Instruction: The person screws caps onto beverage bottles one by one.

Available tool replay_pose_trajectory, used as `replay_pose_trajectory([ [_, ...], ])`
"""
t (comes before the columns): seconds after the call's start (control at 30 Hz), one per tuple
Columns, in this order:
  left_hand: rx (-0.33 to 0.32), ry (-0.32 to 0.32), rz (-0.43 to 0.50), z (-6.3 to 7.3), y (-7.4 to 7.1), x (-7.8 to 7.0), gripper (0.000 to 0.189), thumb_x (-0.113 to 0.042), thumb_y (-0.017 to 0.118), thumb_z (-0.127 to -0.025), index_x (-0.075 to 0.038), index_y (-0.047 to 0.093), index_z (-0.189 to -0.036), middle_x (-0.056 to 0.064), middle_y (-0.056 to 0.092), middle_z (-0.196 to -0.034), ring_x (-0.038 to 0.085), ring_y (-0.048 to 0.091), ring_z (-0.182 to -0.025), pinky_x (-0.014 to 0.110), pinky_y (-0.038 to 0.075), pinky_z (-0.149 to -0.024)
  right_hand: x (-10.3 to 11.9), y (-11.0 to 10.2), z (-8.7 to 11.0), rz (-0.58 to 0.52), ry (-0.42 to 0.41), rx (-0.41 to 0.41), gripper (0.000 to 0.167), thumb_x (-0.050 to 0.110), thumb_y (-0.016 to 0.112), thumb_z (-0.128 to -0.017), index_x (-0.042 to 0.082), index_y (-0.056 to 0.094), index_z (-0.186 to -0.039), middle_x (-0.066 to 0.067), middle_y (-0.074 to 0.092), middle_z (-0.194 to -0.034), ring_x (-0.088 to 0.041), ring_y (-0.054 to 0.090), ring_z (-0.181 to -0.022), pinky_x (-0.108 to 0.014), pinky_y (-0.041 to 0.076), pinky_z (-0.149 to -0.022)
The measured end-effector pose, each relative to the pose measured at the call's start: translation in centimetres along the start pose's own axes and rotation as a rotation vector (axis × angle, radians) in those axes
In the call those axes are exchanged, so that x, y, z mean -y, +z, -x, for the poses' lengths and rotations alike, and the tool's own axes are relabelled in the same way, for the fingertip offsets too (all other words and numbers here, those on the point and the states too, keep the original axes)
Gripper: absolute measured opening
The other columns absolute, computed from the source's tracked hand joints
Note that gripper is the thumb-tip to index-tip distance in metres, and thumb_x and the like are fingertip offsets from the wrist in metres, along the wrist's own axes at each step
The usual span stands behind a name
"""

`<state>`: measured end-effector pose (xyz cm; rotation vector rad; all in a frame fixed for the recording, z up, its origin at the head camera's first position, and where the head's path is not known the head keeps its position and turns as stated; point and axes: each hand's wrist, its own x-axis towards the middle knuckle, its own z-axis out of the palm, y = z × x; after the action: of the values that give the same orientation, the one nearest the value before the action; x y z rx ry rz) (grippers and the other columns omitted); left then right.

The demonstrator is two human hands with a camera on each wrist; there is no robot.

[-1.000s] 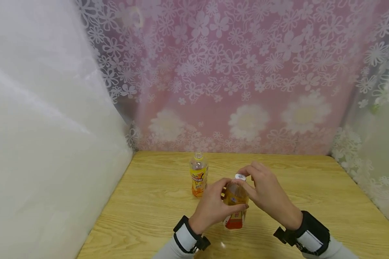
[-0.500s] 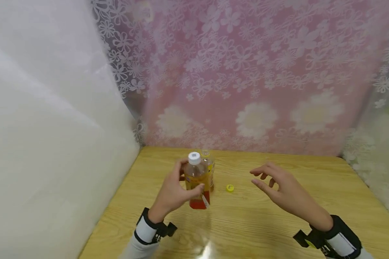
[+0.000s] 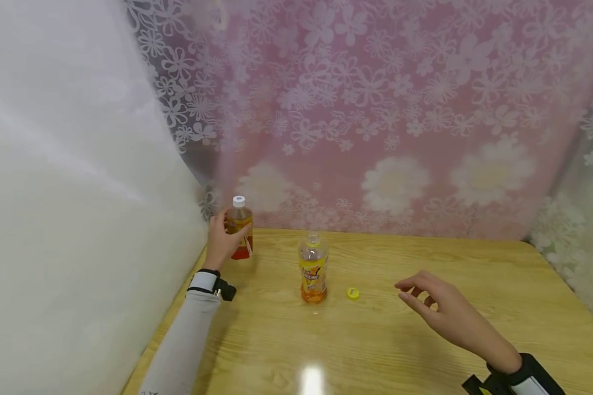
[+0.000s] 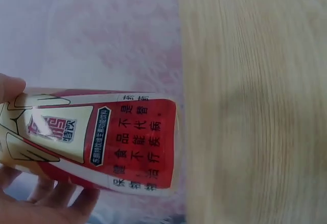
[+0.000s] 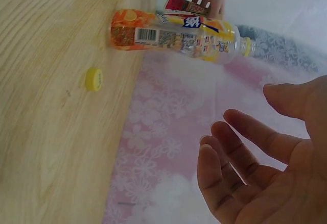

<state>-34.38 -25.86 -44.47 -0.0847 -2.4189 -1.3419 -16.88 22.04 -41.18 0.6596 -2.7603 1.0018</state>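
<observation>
At the far left of the table, my left hand (image 3: 221, 241) grips a drink bottle (image 3: 240, 222) with a white cap and a red and yellow label. The left wrist view shows this bottle's label (image 4: 97, 137) with fingers (image 4: 56, 198) around its upper part. Mid-table stands a second bottle (image 3: 313, 271), clear and uncapped, with an orange and yellow label. A yellow bottle cap (image 3: 353, 293) lies on the wood just right of it. My right hand (image 3: 437, 304) hovers to the right of the cap, fingers loosely bent and holding nothing.
The wooden table (image 3: 375, 351) ends at a pink flowered curtain (image 3: 326, 137) along the back. White sheeting (image 3: 79, 219) hangs close on the left, beside my left hand, and a pale flowered curtain (image 3: 568, 247) closes off the right side.
My left hand has carried the white-capped bottle from the front middle to the far left. My right hand has let go of that bottle's cap and drawn back right, uncovering the yellow cap.
</observation>
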Motion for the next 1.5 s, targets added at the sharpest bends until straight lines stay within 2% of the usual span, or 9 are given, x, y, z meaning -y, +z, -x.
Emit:
replay_pose_trajectory([
  [0.3, -0.087, -0.105, 0.023, -3.6, -1.6, 3.7, 0.08, -0.027, 0.073, -0.094, -0.001, 0.03, -0.156, 0.027, 0.044, -0.149, 0.042, 0.045, -0.136, 0.054, 0.04, -0.112, -0.9, -0.2, 2.0, -0.02, 0.046, 0.006, 0.017, 0.029, 0.06, -0.104, 0.025, 0.068, -0.118, 0.01, 0.064, -0.109, 0.0, 0.061, -0.092, -0.025, 0.054, -0.068],
  [0.53, -0.057, -0.115, 0.077, -3.7, -1.7, 5.5, 0.08, -0.031, 0.072, -0.096, -0.005, 0.027, -0.157, 0.025, 0.04, -0.154, 0.039, 0.04, -0.143, 0.051, 0.037, -0.116, -1.5, 0.2, 3.1, -0.066, 0.055, 0.046, 0.018, 0.031, 0.059, -0.105, 0.025, 0.068, -0.119, 0.01, 0.066, -0.109, 0.0, 0.061, -0.091, -0.025, 0.054, -0.067],
  [0.73, -0.034, -0.092, 0.108, -3.6, -1.5, 5.2, 0.086, -0.031, 0.071, -0.097, -0.006, 0.019, -0.16, 0.022, 0.03, -0.162, 0.036, 0.03, -0.15, 0.049, 0.03, -0.121, -1.8, 0.3, 3.5, -0.076, 0.023, 0.068, 0.018, 0.027, 0.059, -0.105, 0.023, 0.068, -0.119, 0.009, 0.066, -0.108, 0.001, 0.06, -0.091, -0.026, 0.052, -0.065],
  [0.87, -0.184, 0.043, 0.09, -2.5, -0.2, 3.2, 0.081, -0.033, 0.067, -0.099, -0.001, 0.022, -0.159, 0.021, 0.03, -0.161, 0.035, 0.029, -0.15, 0.049, 0.028, -0.122, -2.0, 0.3, 3.5, -0.077, 0.014, 0.072, 0.018, 0.025, 0.058, -0.105, 0.021, 0.068, -0.12, 0.007, 0.066, -0.108, 0.0, 0.059, -0.09, -0.025, 0.051, -0.064],
  [1.0, -0.305, 0.321, 0.063, 0.9, 2.2, -1.5, 0.049, -0.025, 0.056, -0.105, 0.003, 0.046, -0.144, 0.025, 0.051, -0.135, 0.04, 0.047, -0.121, 0.051, 0.038, -0.099, -2.3, 0.3, 3.4, -0.072, 0.014, 0.077, 0.017, 0.024, 0.058, -0.106, 0.021, 0.068, -0.119, 0.007, 0.066, -0.109, 0.0, 0.059, -0.089, -0.025, 0.051, -0.063],
  [1.1, -0.156, 0.45, 0.111, 4.3, 4.3, -5.6, 0.041, -0.025, 0.051, -0.106, -0.001, 0.052, -0.139, 0.022, 0.054, -0.129, 0.037, 0.048, -0.116, 0.05, 0.037, -0.095, -2.4, 0.4, 3.3, -0.056, 0.016, 0.072, 0.014, 0.024, 0.058, -0.106, 0.022, 0.069, -0.114, 0.008, 0.065, -0.107, 0.0, 0.058, -0.088, -0.025, 0.05, -0.063],
  [1.23, 0.064, 0.4, 0.067, 7.8, 7.2, -9.1, 0.062, -0.048, 0.057, -0.1, -0.008, 0.047, -0.146, 0.015, 0.05, -0.144, 0.032, 0.045, -0.134, 0.057, 0.034, -0.11, -2.3, 0.5, 2.9, -0.034, 0.031, 0.059, 0.012, 0.027, 0.059, -0.105, 0.025, 0.069, -0.11, 0.009, 0.065, -0.106, 0.001, 0.058, -0.088, -0.024, 0.051, -0.064],
  [1.37, 0.161, 0.311, -0.035, 9.6, 9.8, -9.8, 0.093, -0.066, 0.072, -0.083, -0.011, 0.041, -0.152, 0.011, 0.049, -0.147, 0.03, 0.047, -0.136, 0.057, 0.04, -0.11, -2.0, 0.9, 2.4, -0.031, 0.045, 0.058, 0.013, 0.031, 0.059, -0.105, 0.025, 0.069, -0.111, 0.01, 0.065, -0.107, 0.0, 0.058, -0.089, -0.024, 0.051, -0.066],
  [1.5, 0.197, 0.248, 0.008, 10.4, 11.2, -9.0, 0.094, -0.056, 0.084, -0.078, -0.014, 0.042, -0.151, 0.006, 0.054, -0.139, 0.025, 0.056, -0.125, 0.051, 0.051, -0.099, -2.0, 1.5, 2.3, -0.05, 0.019, 0.07, 0.012, 0.03, 0.059, -0.105, 0.026, 0.07, -0.108, 0.011, 0.063, -0.105, -0.002, 0.057, -0.09, -0.024, 0.051, -0.065],
])
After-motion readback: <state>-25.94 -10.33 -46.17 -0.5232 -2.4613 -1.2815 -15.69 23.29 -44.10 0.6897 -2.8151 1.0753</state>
